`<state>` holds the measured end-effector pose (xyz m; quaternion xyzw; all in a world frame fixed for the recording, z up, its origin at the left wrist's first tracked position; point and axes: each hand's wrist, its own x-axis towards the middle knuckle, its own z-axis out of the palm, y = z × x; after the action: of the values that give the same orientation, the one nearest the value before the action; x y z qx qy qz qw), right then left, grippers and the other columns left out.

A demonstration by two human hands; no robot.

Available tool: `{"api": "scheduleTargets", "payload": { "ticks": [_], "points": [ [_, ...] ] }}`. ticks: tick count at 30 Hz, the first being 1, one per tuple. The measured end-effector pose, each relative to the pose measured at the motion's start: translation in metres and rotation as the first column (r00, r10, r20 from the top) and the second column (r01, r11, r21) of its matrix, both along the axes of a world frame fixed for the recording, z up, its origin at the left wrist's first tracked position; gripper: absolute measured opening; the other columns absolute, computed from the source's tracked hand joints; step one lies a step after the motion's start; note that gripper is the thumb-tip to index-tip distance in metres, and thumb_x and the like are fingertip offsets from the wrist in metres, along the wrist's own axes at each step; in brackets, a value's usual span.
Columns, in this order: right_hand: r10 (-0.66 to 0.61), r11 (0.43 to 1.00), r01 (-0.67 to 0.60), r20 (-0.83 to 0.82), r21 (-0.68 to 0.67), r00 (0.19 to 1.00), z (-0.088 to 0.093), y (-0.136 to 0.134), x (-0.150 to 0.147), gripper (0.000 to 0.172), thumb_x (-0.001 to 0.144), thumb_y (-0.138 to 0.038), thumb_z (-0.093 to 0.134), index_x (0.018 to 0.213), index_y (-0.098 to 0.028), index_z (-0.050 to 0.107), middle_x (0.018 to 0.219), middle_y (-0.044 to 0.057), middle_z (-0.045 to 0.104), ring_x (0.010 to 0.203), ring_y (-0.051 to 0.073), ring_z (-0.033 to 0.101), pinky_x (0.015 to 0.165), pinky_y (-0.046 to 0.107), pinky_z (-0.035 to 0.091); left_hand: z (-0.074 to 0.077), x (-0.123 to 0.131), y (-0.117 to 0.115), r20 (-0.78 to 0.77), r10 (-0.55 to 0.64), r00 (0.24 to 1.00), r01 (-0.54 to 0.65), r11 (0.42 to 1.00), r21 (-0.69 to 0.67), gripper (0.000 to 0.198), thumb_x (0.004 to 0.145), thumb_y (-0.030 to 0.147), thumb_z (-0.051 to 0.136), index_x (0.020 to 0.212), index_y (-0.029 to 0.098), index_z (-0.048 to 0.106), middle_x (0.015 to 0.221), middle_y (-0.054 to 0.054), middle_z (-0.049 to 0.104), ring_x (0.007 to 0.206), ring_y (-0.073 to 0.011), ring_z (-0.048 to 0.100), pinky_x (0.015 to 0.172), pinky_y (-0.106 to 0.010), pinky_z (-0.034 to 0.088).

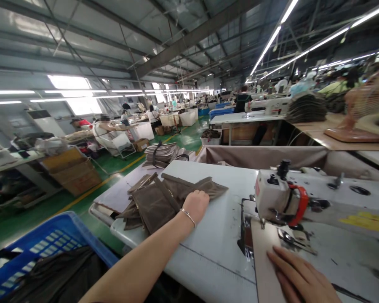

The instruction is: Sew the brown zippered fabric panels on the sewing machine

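Observation:
My left hand [197, 205], a bracelet at its wrist, is closed over the edge of a brown fabric piece [216, 190] on the white sewing table [217, 235]. Several more brown fabric pieces [154, 204] lie in a loose, overlapping heap to its left. My right hand [298, 273] rests with fingers stretched out on a pale beige panel [265, 256], whose far end reaches the needle area of the sewing machine [273, 198]. The machine head is white with an orange-red guard. What lies under the left fingertips is partly hidden.
A blue plastic basket [72, 223] holding dark fabric stands at the lower left. Bundled fabric pieces [161, 153] lie beyond the heap. A fabric-lined bin [240, 155] borders the table's far side. A fan [353, 130] stands at right; people sit farther off.

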<state>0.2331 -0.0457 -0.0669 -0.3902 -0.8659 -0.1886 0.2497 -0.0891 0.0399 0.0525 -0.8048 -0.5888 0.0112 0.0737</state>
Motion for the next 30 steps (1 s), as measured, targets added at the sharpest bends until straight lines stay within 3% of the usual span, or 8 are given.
{"api": "scheduleTargets", "payload": {
  "ticks": [2, 4, 7, 9, 12, 15, 23, 30],
  "points": [
    [-0.044, 0.997, 0.044, -0.002, -0.065, 0.999, 0.01, -0.008, -0.007, 0.043, 0.092, -0.039, 0.048, 0.133, -0.027, 0.055, 0.14, 0.004, 0.051, 0.121, 0.025, 0.054, 0.087, 0.038, 0.054, 0.003, 0.021, -0.026, 0.034, -0.113, 0.993, 0.115, 0.992, -0.046, 0.02, 0.091, 0.016, 0.048, 0.102, 0.011, 0.064, 0.1, -0.014, 0.064, 0.097, -0.0253, 0.061, 0.083, -0.037, 0.049],
    [-0.083, 0.986, 0.081, -0.009, -0.147, 0.997, 0.018, -0.012, -0.012, 0.041, 0.093, -0.034, 0.047, 0.133, -0.027, 0.053, 0.139, 0.004, 0.051, 0.122, 0.024, 0.052, 0.089, 0.039, 0.052, 0.003, 0.042, -0.053, 0.094, -0.246, 0.965, 0.258, 0.953, -0.158, 0.021, 0.09, 0.034, 0.056, 0.089, 0.016, 0.068, 0.086, -0.007, 0.065, 0.083, -0.0209, 0.063, 0.076, -0.031, 0.05],
    [-0.074, 0.96, 0.068, -0.012, -0.271, 0.997, 0.032, -0.007, -0.015, 0.037, 0.093, -0.024, 0.048, 0.129, -0.027, 0.055, 0.133, 0.006, 0.055, 0.117, 0.024, 0.054, 0.09, 0.04, 0.05, 0.001, 0.062, -0.067, 0.298, -0.332, 0.895, 0.41, 0.877, -0.251, 0.041, 0.096, 0.05, 0.043, 0.082, 0.02, 0.068, 0.078, -0.003, 0.063, 0.077, -0.0175, 0.062, 0.074, -0.028, 0.05],
    [-0.031, 0.938, 0.028, -0.005, -0.346, 0.999, 0.04, 0.001, -0.015, 0.034, 0.092, -0.019, 0.049, 0.124, -0.026, 0.058, 0.122, 0.006, 0.06, 0.11, 0.022, 0.056, 0.09, 0.038, 0.049, -0.004, 0.069, -0.054, 0.378, -0.292, 0.879, 0.368, 0.918, -0.146, 0.037, 0.101, 0.037, 0.035, 0.095, 0.018, 0.067, 0.094, -0.006, 0.063, 0.091, -0.0185, 0.06, 0.085, -0.03, 0.048],
    [-0.024, 0.929, 0.02, -0.006, -0.37, 1.0, 0.047, 0.014, -0.015, 0.035, 0.091, -0.016, 0.05, 0.124, -0.026, 0.058, 0.119, 0.006, 0.06, 0.109, 0.023, 0.054, 0.094, 0.039, 0.046, -0.018, 0.077, -0.021, 0.375, -0.25, 0.893, 0.273, 0.962, -0.008, 0.024, 0.096, 0.02, 0.044, 0.116, 0.016, 0.057, 0.117, -0.01, 0.056, 0.109, -0.0219, 0.053, 0.098, -0.037, 0.042],
    [-0.049, 0.935, 0.04, -0.017, -0.353, 0.999, 0.045, 0.018, -0.017, 0.039, 0.09, -0.017, 0.052, 0.128, -0.025, 0.055, 0.128, 0.009, 0.054, 0.115, 0.027, 0.05, 0.096, 0.044, 0.042, -0.033, 0.082, -0.002, 0.376, -0.243, 0.894, 0.275, 0.961, -0.033, 0.02, 0.09, 0.022, 0.054, 0.108, 0.017, 0.059, 0.111, -0.009, 0.056, 0.107, -0.0253, 0.051, 0.096, -0.042, 0.042],
    [-0.091, 0.94, 0.069, -0.05, -0.334, 0.995, 0.042, 0.015, -0.019, 0.038, 0.093, -0.02, 0.047, 0.131, -0.018, 0.052, 0.128, 0.01, 0.056, 0.113, 0.028, 0.05, 0.095, 0.045, 0.039, -0.037, 0.077, -0.015, 0.486, -0.22, 0.846, 0.317, 0.94, -0.126, 0.011, 0.083, 0.019, 0.057, 0.094, 0.017, 0.055, 0.094, -0.006, 0.06, 0.089, -0.0212, 0.056, 0.083, -0.034, 0.046],
    [-0.076, 0.939, 0.056, -0.045, -0.339, 0.996, 0.046, 0.016, -0.018, 0.046, 0.093, -0.019, 0.047, 0.138, -0.018, 0.045, 0.126, 0.01, 0.058, 0.109, 0.026, 0.052, 0.091, 0.043, 0.04, -0.037, 0.099, -0.002, 0.589, -0.163, 0.791, 0.316, 0.934, -0.166, 0.008, 0.084, 0.027, 0.061, 0.083, 0.019, 0.06, 0.084, 0.0, 0.063, 0.08, -0.0159, 0.058, 0.07, -0.025, 0.045]
  ]
}}
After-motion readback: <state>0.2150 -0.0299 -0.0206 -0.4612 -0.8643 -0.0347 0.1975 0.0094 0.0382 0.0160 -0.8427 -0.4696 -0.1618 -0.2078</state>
